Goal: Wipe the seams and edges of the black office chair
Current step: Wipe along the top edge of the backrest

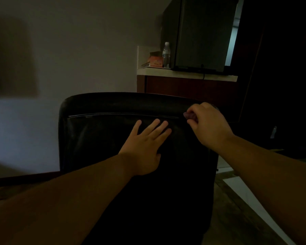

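The black office chair [99, 135] fills the middle of the dim view, its backrest facing me. A horizontal seam [113, 114] runs across the backrest just under the top edge. My left hand [147, 144] lies flat on the backrest below that seam, fingers straight and spread. My right hand [208, 124] is at the seam's right end near the chair's upper right corner, fingers curled round a small purplish cloth [188, 115] that peeks out at the fingertips.
Behind the chair stands a counter [166, 72] with a clear water bottle [166, 54], an orange box [155, 60] and a dark appliance [203, 34]. A pale wall is to the left. Light floor tiles [237, 188] show at lower right.
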Tool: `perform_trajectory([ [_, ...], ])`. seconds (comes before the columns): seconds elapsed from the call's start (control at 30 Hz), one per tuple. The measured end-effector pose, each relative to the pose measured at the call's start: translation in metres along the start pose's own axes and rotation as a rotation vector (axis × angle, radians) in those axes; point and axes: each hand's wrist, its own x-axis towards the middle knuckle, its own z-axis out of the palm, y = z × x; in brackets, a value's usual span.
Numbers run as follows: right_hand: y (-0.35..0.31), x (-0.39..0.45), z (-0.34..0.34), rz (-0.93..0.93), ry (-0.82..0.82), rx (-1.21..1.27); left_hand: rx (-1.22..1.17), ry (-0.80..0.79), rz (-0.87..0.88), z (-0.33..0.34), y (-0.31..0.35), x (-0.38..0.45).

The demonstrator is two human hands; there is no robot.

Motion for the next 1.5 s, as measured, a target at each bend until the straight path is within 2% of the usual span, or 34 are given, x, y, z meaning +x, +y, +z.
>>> perform_trajectory([
  [0.17, -0.008, 0.028, 0.015, -0.048, -0.045, -0.132, -0.031, 0.053, -0.024, 0.014, -0.005, 0.000],
  [0.37, -0.009, 0.033, 0.021, -0.083, -0.153, -0.159, -0.058, 0.052, -0.016, 0.015, -0.008, 0.001],
  [0.47, -0.009, 0.040, 0.019, -0.080, -0.118, -0.195, -0.061, 0.059, -0.010, 0.014, -0.009, 0.001],
  [0.6, -0.012, 0.041, 0.018, -0.131, -0.215, -0.225, -0.057, 0.065, -0.008, 0.015, -0.010, 0.001],
  [0.7, -0.013, 0.042, 0.015, -0.128, -0.180, -0.234, -0.062, 0.037, 0.013, 0.010, -0.012, 0.000],
  [0.77, -0.016, 0.040, 0.015, -0.140, -0.213, -0.242, -0.052, 0.013, 0.040, 0.005, -0.017, -0.002],
  [0.9, -0.016, 0.040, 0.005, -0.129, -0.196, -0.247, 0.053, -0.038, 0.117, -0.005, -0.033, -0.011],
  [1.03, -0.019, 0.038, 0.004, -0.113, -0.297, -0.210, 0.091, -0.140, 0.073, -0.007, -0.048, -0.028],
  [1.2, -0.025, 0.041, 0.009, -0.101, -0.238, -0.240, 0.136, -0.226, 0.074, -0.007, -0.050, -0.036],
  [1.27, -0.027, 0.042, 0.010, -0.096, -0.280, -0.245, 0.129, -0.236, 0.062, -0.007, -0.047, -0.034],
  [1.4, -0.025, 0.043, 0.008, -0.069, -0.212, -0.204, 0.144, -0.229, 0.100, -0.014, -0.054, -0.031],
  [1.5, -0.027, 0.041, 0.011, -0.086, -0.265, -0.208, 0.157, -0.198, 0.062, -0.013, -0.060, -0.034],
])
